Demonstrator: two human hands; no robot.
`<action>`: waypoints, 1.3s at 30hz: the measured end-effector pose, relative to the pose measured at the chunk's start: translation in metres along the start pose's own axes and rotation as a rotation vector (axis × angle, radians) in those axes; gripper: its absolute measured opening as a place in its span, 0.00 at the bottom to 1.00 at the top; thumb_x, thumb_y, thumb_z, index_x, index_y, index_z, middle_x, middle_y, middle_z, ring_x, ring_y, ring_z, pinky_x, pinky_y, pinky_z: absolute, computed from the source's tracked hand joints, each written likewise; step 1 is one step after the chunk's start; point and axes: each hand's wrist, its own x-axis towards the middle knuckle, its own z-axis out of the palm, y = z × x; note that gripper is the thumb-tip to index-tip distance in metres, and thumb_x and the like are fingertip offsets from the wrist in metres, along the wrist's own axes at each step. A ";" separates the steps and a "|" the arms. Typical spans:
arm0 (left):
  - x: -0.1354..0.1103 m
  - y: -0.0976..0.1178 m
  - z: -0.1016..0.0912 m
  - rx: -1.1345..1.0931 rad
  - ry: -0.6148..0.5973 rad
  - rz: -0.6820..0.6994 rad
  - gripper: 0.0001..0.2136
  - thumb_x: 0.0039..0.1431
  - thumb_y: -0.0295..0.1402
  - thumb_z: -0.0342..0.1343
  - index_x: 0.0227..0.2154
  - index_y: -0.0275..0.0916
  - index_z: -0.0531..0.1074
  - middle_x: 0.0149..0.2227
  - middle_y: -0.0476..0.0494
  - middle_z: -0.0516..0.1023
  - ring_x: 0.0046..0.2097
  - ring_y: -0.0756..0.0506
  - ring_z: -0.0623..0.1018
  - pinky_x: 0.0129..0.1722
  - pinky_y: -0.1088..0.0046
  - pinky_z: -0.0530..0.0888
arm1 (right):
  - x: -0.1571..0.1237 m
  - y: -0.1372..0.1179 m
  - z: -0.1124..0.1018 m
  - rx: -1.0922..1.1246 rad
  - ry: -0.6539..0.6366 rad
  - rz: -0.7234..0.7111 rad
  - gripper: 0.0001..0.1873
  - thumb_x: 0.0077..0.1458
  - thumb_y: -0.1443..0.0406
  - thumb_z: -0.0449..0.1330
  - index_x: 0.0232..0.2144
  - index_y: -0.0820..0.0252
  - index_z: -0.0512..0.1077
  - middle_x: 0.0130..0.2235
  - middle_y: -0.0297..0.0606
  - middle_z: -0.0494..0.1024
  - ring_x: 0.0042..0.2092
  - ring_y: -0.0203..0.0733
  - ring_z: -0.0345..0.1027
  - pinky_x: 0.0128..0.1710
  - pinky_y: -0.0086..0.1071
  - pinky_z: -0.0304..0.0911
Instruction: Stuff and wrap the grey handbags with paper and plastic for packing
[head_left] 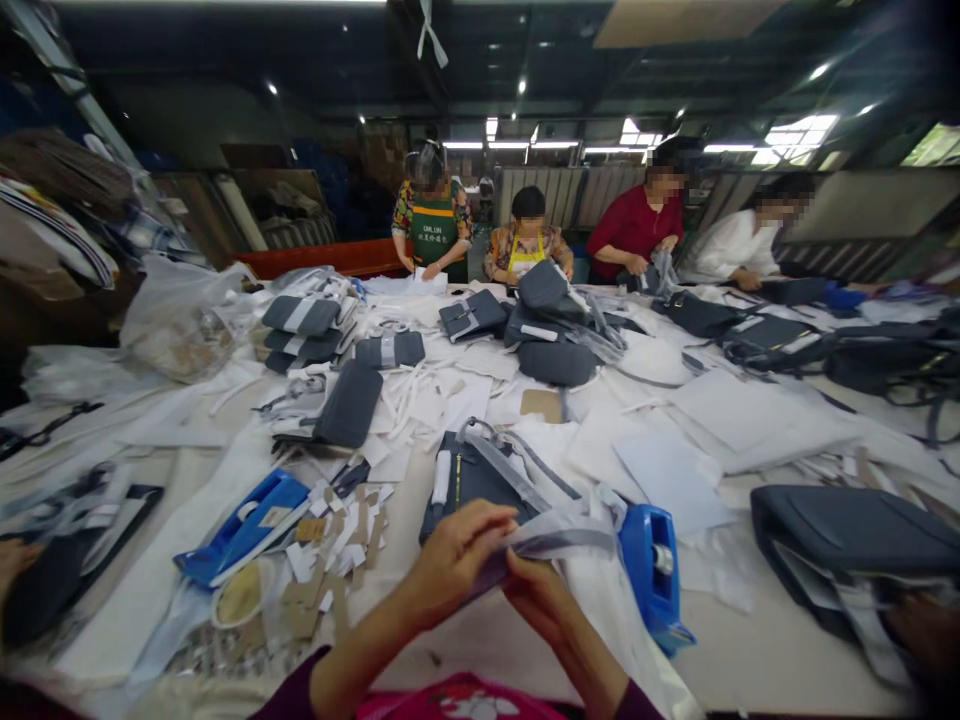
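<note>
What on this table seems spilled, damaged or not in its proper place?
The small card pieces stand out: they lie loosely strewn at all angles beside the blue tape dispenser on the left. Whether they spilled or were left so on purpose, I cannot tell. The strap being held shows no clear damage.

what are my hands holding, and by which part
The left hand and right hand hold a long flat grey strap in translucent plastic, by its nearer part.

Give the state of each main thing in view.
Left hand, gripping the strap
Right hand, gripping the strap
Strap, partly covered in translucent wrap
Dark bag beyond the hands, lying down
Its zipper, too small to judge
Blue dispenser at right, tape level unclear
Cardboard scraps, loose and scattered
</note>
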 end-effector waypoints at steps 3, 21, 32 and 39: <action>-0.009 -0.038 -0.001 -0.435 -0.255 -0.316 0.19 0.60 0.46 0.50 0.40 0.37 0.76 0.39 0.39 0.78 0.42 0.42 0.76 0.44 0.67 0.71 | -0.010 -0.010 0.000 0.221 -0.060 -0.004 0.21 0.45 0.56 0.68 0.38 0.54 0.65 0.38 0.37 0.77 0.41 0.46 0.73 0.40 0.38 0.67; -0.026 -0.019 0.035 -1.233 -0.445 -0.579 0.20 0.48 0.47 0.63 0.34 0.36 0.67 0.21 0.54 0.66 0.16 0.57 0.61 0.14 0.82 0.56 | -0.031 -0.022 -0.015 0.112 -0.100 0.152 0.21 0.36 0.70 0.69 0.37 0.61 0.72 0.35 0.37 0.77 0.38 0.43 0.72 0.43 0.36 0.66; -0.028 -0.005 0.016 -0.789 -0.330 -0.480 0.16 0.49 0.44 0.61 0.31 0.37 0.67 0.20 0.56 0.61 0.20 0.56 0.57 0.19 0.80 0.53 | -0.082 -0.004 -0.101 0.248 0.791 0.089 0.13 0.28 0.74 0.56 0.21 0.57 0.59 0.28 0.31 0.70 0.35 0.49 0.75 0.49 0.53 0.67; -0.011 -0.027 0.041 -0.759 -0.323 -0.391 0.16 0.51 0.45 0.59 0.32 0.34 0.70 0.23 0.51 0.67 0.23 0.53 0.64 0.23 0.79 0.60 | -0.095 0.012 -0.123 0.044 0.817 0.270 0.16 0.29 0.72 0.58 0.28 0.60 0.64 0.31 0.43 0.74 0.34 0.53 0.76 0.40 0.49 0.71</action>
